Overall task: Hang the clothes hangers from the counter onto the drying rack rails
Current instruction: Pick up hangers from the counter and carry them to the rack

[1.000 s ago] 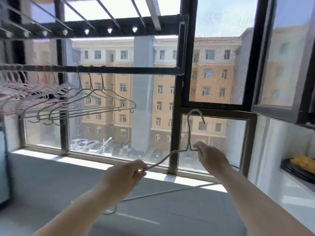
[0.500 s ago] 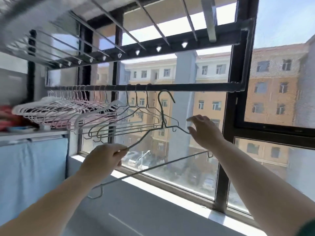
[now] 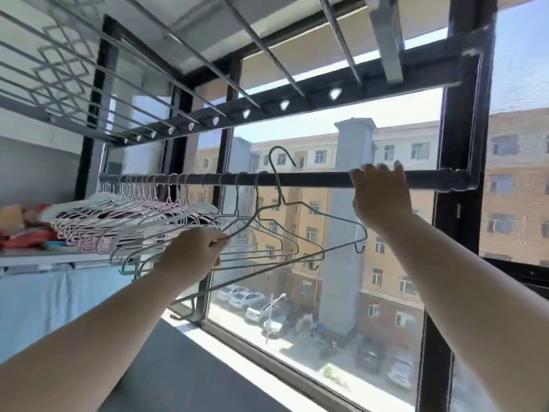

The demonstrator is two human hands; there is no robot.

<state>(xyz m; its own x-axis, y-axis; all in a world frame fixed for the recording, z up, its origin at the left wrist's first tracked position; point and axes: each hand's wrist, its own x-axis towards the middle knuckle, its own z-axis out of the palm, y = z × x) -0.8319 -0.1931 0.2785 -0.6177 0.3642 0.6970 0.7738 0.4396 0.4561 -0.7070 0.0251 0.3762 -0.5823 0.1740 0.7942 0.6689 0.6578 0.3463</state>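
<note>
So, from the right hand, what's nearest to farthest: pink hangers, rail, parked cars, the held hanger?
1. Rail, touched by the right hand.
2. Held hanger, just left.
3. Pink hangers, far left.
4. Parked cars, outside below.

Black window frame [image 3: 436, 337], tan apartment buildings [image 3: 511, 162] outside, parked cars [image 3: 252, 301] below, blue cloth [image 3: 44, 301] under a shelf [image 3: 35, 258]

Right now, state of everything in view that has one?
Grey wire hanger: held tilted, hook above the rail, not hung yet.
Left hand: grips one shoulder of that hanger.
Right hand: fingers laid across the rail.
Black horizontal rail: carries the hung hangers.
Pink and white hangers: hung, bunched at the left.
Other grey wire hangers: hung beside them.
</note>
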